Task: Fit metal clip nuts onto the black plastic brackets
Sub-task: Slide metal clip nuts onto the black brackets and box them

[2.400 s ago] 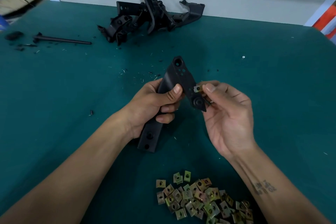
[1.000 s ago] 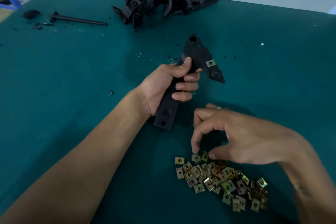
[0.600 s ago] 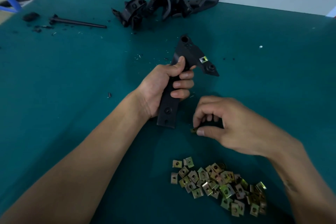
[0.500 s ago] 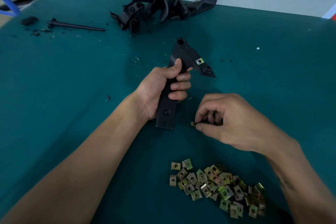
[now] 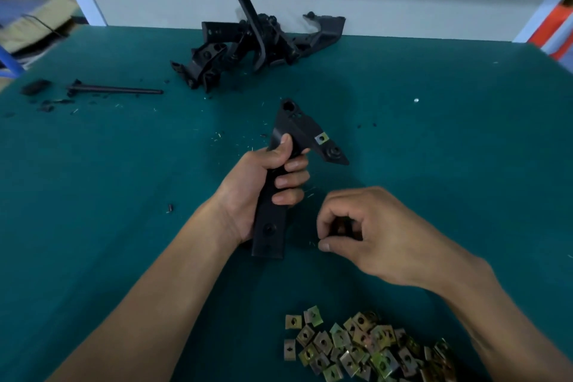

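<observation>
Bracket (image 5: 273,195) at the centre of the table (image 5: 449,133), long axis running near to far, held mid-length in the grip of the left hand (image 5: 263,186); one clip nut (image 5: 321,138) seated on its far right wing. Right hand (image 5: 372,236) just right of the bracket's near end. Loose clip nuts (image 5: 356,347) heaped nearest the viewer, right of centre. Bracket pile (image 5: 257,43) at the far edge; rod (image 5: 114,90) far left.

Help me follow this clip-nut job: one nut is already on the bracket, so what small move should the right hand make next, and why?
Probably carry the right hand up to the bracket that the left hand grips. One clip nut already sits near the upper lug, and the right fingers are curled as if pinching a fresh nut, though none shows. The loose pile lies nearer.
</observation>
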`<state>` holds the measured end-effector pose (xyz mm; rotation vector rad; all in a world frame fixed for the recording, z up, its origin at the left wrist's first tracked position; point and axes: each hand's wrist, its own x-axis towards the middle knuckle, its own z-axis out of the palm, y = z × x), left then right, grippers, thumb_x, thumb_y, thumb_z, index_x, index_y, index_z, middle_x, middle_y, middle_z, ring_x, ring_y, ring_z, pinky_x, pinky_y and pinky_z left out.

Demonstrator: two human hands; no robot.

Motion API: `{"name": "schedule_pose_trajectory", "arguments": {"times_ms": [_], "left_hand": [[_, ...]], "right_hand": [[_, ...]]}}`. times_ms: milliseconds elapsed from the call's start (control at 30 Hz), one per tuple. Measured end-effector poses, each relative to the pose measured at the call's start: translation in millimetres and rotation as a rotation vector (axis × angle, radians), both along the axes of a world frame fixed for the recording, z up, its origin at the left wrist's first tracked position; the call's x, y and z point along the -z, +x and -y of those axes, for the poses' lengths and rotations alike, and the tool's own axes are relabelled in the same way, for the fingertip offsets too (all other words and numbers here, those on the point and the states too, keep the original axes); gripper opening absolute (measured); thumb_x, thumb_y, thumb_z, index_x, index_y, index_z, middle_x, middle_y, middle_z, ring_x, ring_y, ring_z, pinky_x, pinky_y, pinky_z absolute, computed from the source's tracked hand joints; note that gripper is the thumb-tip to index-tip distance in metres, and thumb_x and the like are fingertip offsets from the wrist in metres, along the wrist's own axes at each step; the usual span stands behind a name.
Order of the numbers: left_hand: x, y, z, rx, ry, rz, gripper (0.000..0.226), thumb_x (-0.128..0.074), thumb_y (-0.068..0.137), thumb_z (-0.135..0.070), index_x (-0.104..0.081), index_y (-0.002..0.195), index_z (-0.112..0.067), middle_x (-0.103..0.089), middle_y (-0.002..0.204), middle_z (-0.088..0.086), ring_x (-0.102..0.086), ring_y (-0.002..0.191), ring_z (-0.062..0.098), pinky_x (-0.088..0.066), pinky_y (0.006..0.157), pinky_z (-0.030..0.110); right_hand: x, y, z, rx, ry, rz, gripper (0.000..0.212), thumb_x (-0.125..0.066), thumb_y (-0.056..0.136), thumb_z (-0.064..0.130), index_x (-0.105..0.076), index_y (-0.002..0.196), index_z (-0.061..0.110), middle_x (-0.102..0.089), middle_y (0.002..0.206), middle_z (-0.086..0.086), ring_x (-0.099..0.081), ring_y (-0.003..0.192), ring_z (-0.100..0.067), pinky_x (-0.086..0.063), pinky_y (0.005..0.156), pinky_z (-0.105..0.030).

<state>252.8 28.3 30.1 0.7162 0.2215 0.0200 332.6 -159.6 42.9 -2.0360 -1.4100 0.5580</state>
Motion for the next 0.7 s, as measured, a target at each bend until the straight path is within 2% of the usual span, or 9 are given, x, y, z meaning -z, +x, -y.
{"name": "schedule_pose_trajectory", "arguments": {"times_ms": [133,200,267,367,433,567,700], "left_hand": [[0.3,-0.9,-0.7,0.072,0.052,0.046,0.017,-0.057,0.098,-0.027,-0.046,0.09,-0.017,-0.036,0.073,-0.004,-0.029,0.05,0.003,-0.026,0.037,0.014],[0.1,-1.4,0.6,0.125,0.099,0.052,0.019,-0.06,0.095,-0.027,-0.045,0.09,-0.017,-0.037,0.072,-0.003,-0.03,0.049,0.003,-0.025,0.036,0.014],[-0.2,-2.2,3.4,0.179,0.15,0.046,0.02,-0.061,0.094,-0.028,-0.045,0.09,-0.017,-0.038,0.071,-0.002,-0.03,0.049,0.004,-0.025,0.036,0.014],[-0.5,-3.5,6.3,0.217,0.219,0.034,0.02,-0.062,0.094,-0.028,-0.048,0.085,-0.018,-0.038,0.072,-0.002,-0.027,0.051,0.005,-0.024,0.037,0.015],[-0.5,-3.8,6.5,0.215,0.251,0.037,0.021,-0.062,0.095,-0.028,-0.047,0.084,-0.018,-0.037,0.073,-0.002,-0.026,0.051,0.005,-0.024,0.037,0.015],[-1.3,-2.6,7.7,0.222,0.28,0.033,0.023,-0.064,0.094,-0.027,-0.046,0.082,-0.018,-0.035,0.073,-0.001,-0.026,0.05,0.005,-0.025,0.037,0.015],[0.0,-1.5,8.3,0.23,0.297,0.019,0.023,-0.064,0.095,-0.027,-0.05,0.079,-0.019,-0.036,0.072,-0.002,-0.027,0.05,0.005,-0.027,0.036,0.014]], "right_hand": [[1.4,12.0,0.0,0.173,0.175,-0.269,0.022,-0.075,0.088,0.001,-0.072,0.091,0.023,-0.069,0.077,0.011,-0.059,0.064,-0.006,-0.048,0.063,-0.019],[3.0,16.8,-2.7,0.31,0.35,-0.369,0.028,-0.069,0.091,-0.006,-0.073,0.088,0.021,-0.067,0.07,0.007,-0.056,0.06,-0.008,-0.047,0.061,-0.019],[3.3,17.5,-6.9,0.458,0.533,-0.506,0.028,-0.068,0.09,-0.005,-0.075,0.081,0.021,-0.066,0.069,-0.004,-0.057,0.061,-0.014,-0.047,0.062,-0.023],[0.1,13.1,-12.3,0.549,0.747,-0.889,0.01,-0.07,0.081,0.009,-0.079,0.081,0.015,-0.068,0.073,-0.006,-0.062,0.066,-0.014,-0.053,0.064,-0.023],[-2.0,10.7,-12.8,0.564,0.809,-1.042,0.01,-0.071,0.078,0.008,-0.079,0.083,0.012,-0.07,0.077,-0.007,-0.066,0.069,-0.014,-0.057,0.066,-0.023],[-7.9,-0.4,-15.8,0.632,0.824,-1.204,0.009,-0.076,0.074,0.008,-0.076,0.083,0.01,-0.073,0.083,-0.009,-0.07,0.072,-0.017,-0.059,0.069,-0.027],[-13.1,-15.1,-19.5,0.713,0.834,-1.318,0.012,-0.078,0.073,0.013,-0.072,0.083,0.011,-0.075,0.081,-0.009,-0.071,0.065,-0.016,-0.059,0.057,-0.027]]}}
